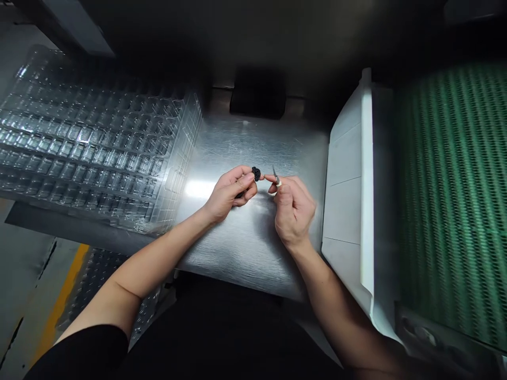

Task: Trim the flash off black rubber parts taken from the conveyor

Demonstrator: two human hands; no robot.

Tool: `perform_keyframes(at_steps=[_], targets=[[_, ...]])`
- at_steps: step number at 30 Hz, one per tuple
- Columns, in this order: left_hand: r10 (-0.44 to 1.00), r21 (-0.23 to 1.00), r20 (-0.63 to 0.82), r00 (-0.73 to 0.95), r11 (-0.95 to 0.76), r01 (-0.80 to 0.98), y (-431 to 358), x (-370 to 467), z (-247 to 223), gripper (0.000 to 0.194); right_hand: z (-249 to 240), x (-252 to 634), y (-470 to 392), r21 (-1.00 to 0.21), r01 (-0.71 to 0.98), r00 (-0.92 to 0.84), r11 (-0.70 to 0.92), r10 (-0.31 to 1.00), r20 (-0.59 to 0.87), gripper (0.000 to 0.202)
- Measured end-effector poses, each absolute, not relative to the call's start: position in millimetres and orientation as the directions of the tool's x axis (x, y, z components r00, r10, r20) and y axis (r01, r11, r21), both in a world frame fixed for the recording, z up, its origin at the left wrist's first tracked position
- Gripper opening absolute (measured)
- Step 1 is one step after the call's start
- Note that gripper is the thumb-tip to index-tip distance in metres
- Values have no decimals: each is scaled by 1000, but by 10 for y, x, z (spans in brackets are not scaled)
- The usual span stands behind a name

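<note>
My left hand point(233, 191) pinches a small black round part point(256, 173) with holes in its face, between thumb and fingertips. Close by on the right, my right hand point(293, 207) is closed round a small knife point(276, 177); its thin pointed blade sticks up past the fingers. The right index fingertip reaches toward the black part; whether it touches cannot be made out. Both hands are above a brushed metal worktop point(237, 253). Something dark shows under the left fingers, mostly hidden.
Stacked clear plastic trays point(99, 142) with many pockets stand at the left. On the right rises a white panel point(346, 184), with a green mesh conveyor belt point(455, 211) beyond it. A dark block point(257, 100) sits at the back of the worktop.
</note>
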State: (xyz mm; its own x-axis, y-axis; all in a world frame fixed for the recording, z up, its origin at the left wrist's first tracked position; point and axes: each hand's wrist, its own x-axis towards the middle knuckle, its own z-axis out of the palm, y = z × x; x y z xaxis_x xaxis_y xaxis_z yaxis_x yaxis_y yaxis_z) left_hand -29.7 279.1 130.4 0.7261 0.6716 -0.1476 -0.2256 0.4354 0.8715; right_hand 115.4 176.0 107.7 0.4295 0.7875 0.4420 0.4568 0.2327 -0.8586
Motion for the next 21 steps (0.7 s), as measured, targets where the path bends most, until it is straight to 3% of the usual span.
perform_keyframes(at_steps=[6,21], targets=[[652,901,-11,759,336,-275,2796,-301,1238,42,1139,1172,1777,-752,618,382,229,749,542,24],[676,932,51,735,233,-279,2797,-318,1263,42,1136,1180,1781,-735,637,322,234,786,529,20]])
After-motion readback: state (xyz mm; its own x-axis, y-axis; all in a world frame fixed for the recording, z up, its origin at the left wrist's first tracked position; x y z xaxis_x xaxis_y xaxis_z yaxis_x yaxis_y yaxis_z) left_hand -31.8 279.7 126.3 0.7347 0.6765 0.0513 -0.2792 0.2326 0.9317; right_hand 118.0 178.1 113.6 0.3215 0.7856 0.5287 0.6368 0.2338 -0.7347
